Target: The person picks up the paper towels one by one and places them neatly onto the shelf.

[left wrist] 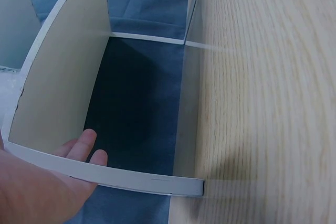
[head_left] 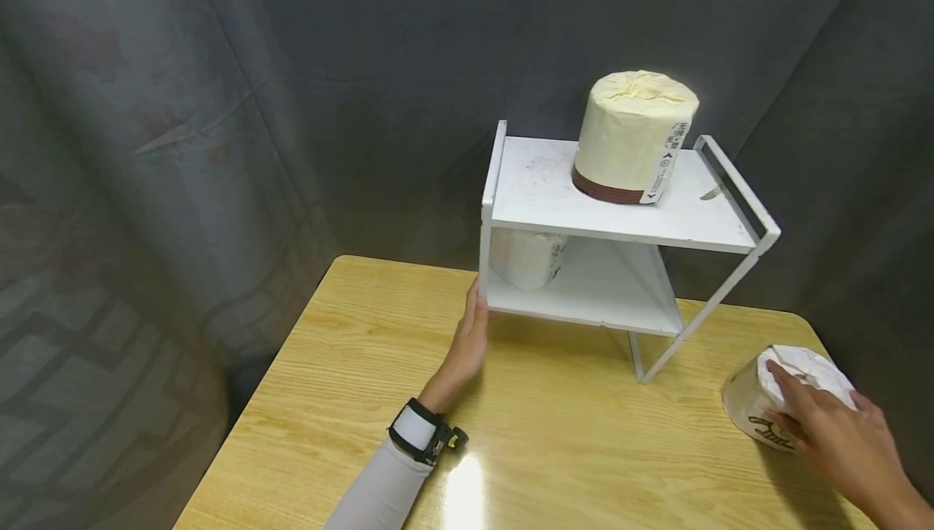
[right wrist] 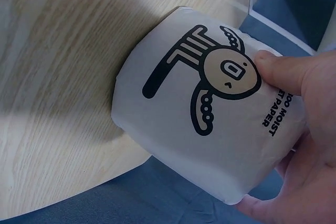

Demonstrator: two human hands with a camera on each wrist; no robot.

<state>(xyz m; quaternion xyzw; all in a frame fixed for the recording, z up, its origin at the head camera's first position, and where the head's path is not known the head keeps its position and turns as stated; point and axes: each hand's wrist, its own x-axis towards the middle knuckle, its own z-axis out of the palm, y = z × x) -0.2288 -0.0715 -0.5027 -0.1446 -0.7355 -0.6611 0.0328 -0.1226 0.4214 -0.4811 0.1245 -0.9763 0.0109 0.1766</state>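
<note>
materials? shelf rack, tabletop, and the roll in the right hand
Shelf rack: looks like white painted metal with thin flat boards; matte, scuffed, slim frame bars. Could be coated wood for the boards.
Tabletop: light wood or wood-look laminate; visible grain, a glossy glare spot.
Wrapped roll gripped by the right hand: soft paper roll in a white printed wrapper, creased; paper or thin plastic film, can't tell.

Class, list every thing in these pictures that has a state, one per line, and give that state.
Left hand: fingers straight, resting against the rack's left edge.
Right hand: gripping the wrapped roll.
Wrapped roll: tilted at the table's corner, held.
Cream roll: upright on the top shelf.
White roll: on the lower shelf, partly hidden.
White rack: standing on the wooden table.
</note>
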